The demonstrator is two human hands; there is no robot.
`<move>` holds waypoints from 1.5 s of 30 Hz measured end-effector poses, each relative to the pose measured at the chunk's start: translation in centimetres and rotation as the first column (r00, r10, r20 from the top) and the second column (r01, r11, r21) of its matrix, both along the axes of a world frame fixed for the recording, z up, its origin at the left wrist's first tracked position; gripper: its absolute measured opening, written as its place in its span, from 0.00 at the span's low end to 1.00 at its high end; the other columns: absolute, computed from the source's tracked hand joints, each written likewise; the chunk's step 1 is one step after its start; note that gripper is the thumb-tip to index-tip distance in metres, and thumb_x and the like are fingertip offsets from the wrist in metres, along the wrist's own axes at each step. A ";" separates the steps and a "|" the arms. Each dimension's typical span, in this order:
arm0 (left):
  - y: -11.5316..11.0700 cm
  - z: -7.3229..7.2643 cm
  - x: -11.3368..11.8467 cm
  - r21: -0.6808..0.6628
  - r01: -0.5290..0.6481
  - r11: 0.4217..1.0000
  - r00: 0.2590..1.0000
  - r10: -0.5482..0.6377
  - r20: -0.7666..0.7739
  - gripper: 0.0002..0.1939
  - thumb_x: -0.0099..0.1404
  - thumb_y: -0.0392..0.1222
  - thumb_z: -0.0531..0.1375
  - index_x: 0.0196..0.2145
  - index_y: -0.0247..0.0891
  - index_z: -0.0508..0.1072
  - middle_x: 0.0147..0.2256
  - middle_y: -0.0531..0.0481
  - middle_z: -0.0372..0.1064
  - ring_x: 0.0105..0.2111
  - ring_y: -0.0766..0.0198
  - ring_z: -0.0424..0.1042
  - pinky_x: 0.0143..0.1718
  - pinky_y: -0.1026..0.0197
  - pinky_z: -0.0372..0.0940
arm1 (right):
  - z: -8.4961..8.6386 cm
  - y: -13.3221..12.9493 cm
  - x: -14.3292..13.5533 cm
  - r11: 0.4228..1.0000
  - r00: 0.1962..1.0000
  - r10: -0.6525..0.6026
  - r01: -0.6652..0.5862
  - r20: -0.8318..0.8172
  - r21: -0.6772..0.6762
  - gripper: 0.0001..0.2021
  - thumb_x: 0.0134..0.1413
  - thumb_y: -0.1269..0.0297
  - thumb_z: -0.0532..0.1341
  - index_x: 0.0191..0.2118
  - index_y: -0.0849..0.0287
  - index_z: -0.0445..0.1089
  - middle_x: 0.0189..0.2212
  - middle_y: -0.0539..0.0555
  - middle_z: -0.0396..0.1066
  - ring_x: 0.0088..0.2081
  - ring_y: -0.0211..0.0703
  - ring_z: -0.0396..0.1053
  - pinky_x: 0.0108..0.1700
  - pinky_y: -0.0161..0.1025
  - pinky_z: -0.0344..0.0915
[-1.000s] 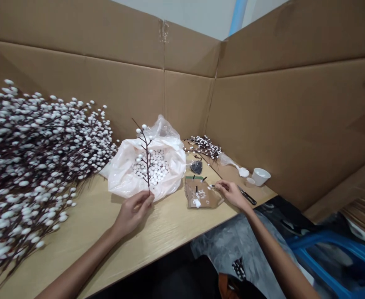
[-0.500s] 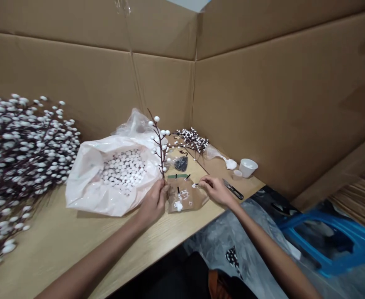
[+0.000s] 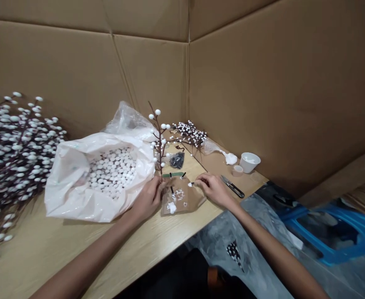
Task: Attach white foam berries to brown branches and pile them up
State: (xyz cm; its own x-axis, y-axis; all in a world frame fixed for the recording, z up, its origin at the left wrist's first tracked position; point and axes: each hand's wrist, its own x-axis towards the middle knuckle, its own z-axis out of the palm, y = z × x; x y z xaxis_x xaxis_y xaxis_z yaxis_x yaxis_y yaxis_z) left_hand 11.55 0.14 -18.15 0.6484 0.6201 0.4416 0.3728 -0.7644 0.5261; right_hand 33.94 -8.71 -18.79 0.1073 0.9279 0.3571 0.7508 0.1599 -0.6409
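A: Grip, left hand (image 3: 147,198): fingers closed on the base of a dark twig (image 3: 159,143) studded with white beads, centre of the frame. Twig stands roughly upright, its tips rising in front of the cardboard wall (image 3: 76,74).

B: Grip, right hand (image 3: 212,189)?

A: Fingertips pinched together on a small white-tipped piece (image 3: 191,184), just right of centre. Too small to name further. It sits at the upper right edge of a brown cardboard scrap (image 3: 182,201).

B: Entry for the scrap?

A: Flat on the wooden surface (image 3: 76,245), between the two hands. White blobs and short black pins on it. Left hand touches its left edge.

B: Items left of the twig?

A: One open plastic bag (image 3: 76,195), pale, filled with loose white beads (image 3: 112,170), centre left. The twig's base is just beside the bag's right edge. Further left, at the frame's left edge, a large heap of finished beaded branches (image 3: 11,141).

B: Items toward the corner?

A: One small bundle of beaded sprigs (image 3: 190,133), upper centre. One dark packet (image 3: 176,159) just below it.

B: Right of the right hand?

A: One pair of snips (image 3: 232,187), near the hand but not touching. One white cup (image 3: 249,162) and one smaller cup (image 3: 237,170) beside it. One white lump (image 3: 231,158) on clear film.

B: Off the surface?

A: One blue plastic frame (image 3: 334,236), lower right.
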 end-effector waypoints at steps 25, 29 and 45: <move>0.2 -0.1 0.0 -0.028 -0.011 1.000 0.998 0.010 -0.059 0.07 0.67 0.42 0.45 0.34 0.40 0.60 0.31 0.44 0.71 0.31 0.56 0.71 0.31 0.56 0.65 | 0.4 -0.1 0.6 0.997 0.982 0.045 -0.055 -0.183 -0.050 0.09 0.54 0.69 0.53 0.29 0.60 0.70 0.28 0.53 0.74 0.31 0.42 0.68 0.34 0.36 0.62; 0.2 0.0 0.0 -0.019 -0.019 1.000 0.998 0.017 -0.068 0.08 0.67 0.42 0.45 0.32 0.40 0.60 0.28 0.45 0.69 0.28 0.56 0.70 0.29 0.56 0.64 | 0.1 0.2 0.6 0.998 0.974 0.018 -0.033 -0.227 -0.062 0.09 0.53 0.68 0.53 0.29 0.61 0.69 0.27 0.52 0.73 0.30 0.41 0.67 0.33 0.35 0.61; 0.2 0.0 0.0 -0.024 -0.010 1.000 0.999 0.009 -0.044 0.07 0.67 0.42 0.46 0.33 0.41 0.60 0.29 0.45 0.71 0.29 0.55 0.71 0.30 0.56 0.65 | 0.3 0.3 0.0 0.998 0.990 0.023 -0.031 -0.142 -0.057 0.09 0.54 0.71 0.52 0.27 0.59 0.67 0.27 0.52 0.71 0.30 0.40 0.65 0.34 0.34 0.58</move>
